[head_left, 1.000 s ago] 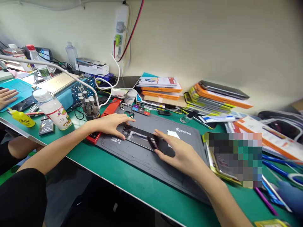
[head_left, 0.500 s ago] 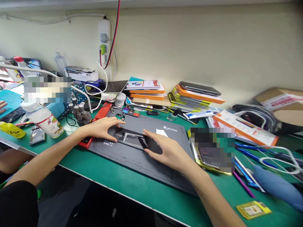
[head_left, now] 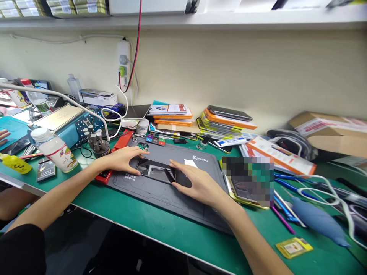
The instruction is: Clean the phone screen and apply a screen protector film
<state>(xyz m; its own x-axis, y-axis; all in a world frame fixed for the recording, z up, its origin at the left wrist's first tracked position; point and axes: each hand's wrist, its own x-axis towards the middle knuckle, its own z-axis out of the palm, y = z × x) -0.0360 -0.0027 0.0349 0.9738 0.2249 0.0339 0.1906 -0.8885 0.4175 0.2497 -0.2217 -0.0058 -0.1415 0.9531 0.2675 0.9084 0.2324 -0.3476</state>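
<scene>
A dark, glossy phone (head_left: 155, 171) lies flat on a grey work mat (head_left: 160, 198), its screen showing a pale reflection. My left hand (head_left: 122, 159) is at its left end, thumb by the near corner and forefinger at the far side. Around the right end sits my right hand (head_left: 197, 179), thumb at the near edge and fingertips at the far edge. Both hands span the phone's width with thumb and fingers. A small white paper (head_left: 190, 163) lies just behind my right hand. Under my left wrist is a red device (head_left: 104, 176), partly covered.
Left stand a bottle (head_left: 57, 151), a bit holder (head_left: 98, 143) and a metal-topped blue unit (head_left: 61, 118). Stacked phone boxes (head_left: 172, 114) line the wall. To the right are a yellow-edged stack (head_left: 232, 193), a blue air blower (head_left: 318, 221) and cables. A co-worker's hand (head_left: 3, 136) shows far left.
The camera has tilted up, bringing the shelf with its boxes into view. Both hands keep their places around the phone, which lies where it was on the mat.
</scene>
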